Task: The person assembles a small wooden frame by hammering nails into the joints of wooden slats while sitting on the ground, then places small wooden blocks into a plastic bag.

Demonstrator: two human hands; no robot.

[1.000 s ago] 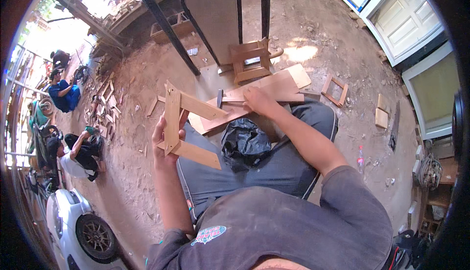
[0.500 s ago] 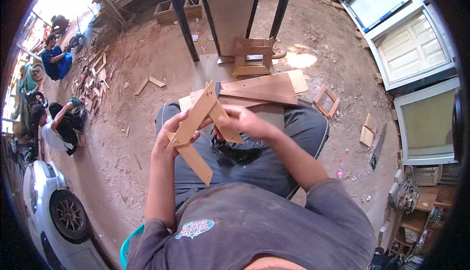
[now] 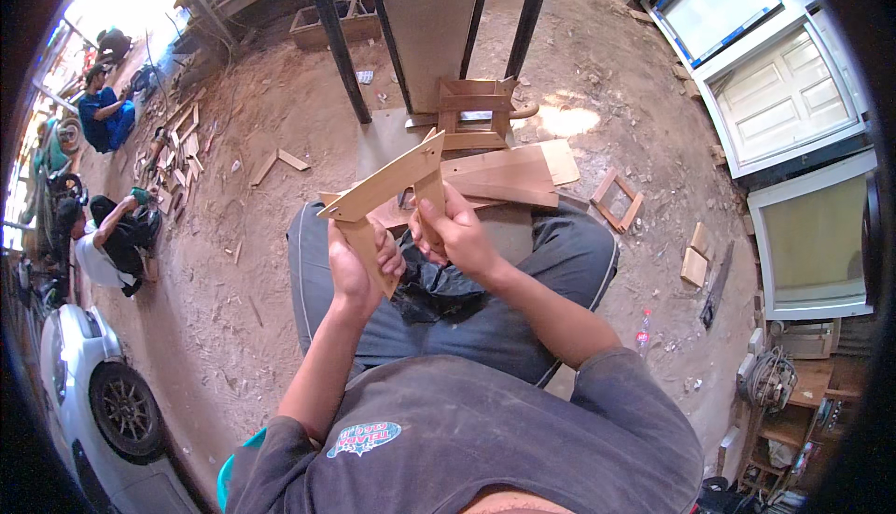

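Observation:
I hold a light wooden three-piece frame (image 3: pixel 387 169) by its two downward legs: my left hand (image 3: pixel 359 271) is closed round the left leg, my right hand (image 3: pixel 448 229) round the right one. Small holes show near the joints. Beneath my hands a crumpled black plastic bag (image 3: pixel 439 285) lies in my lap. Just beyond them lie several reddish and pale boards (image 3: pixel 504 178), partly hidden by the frame. A brown wooden frame (image 3: pixel 471 99) stands behind the boards against an upright padded panel with black rails (image 3: pixel 420 34).
Two people (image 3: pixel 107 118) (image 3: pixel 121 239) work at left near scrap wood (image 3: pixel 182 155) and a white car (image 3: pixel 70 402). A small frame (image 3: pixel 616 197), blocks (image 3: pixel 695 253) and a bottle (image 3: pixel 644 327) lie at right, beside white doors (image 3: pixel 779 90) and shelving (image 3: pixel 798 388).
My right hand has left the boards and taken the frame's right leg. My left hand has shifted onto the left leg, and the frame has turned so both legs point down toward me.

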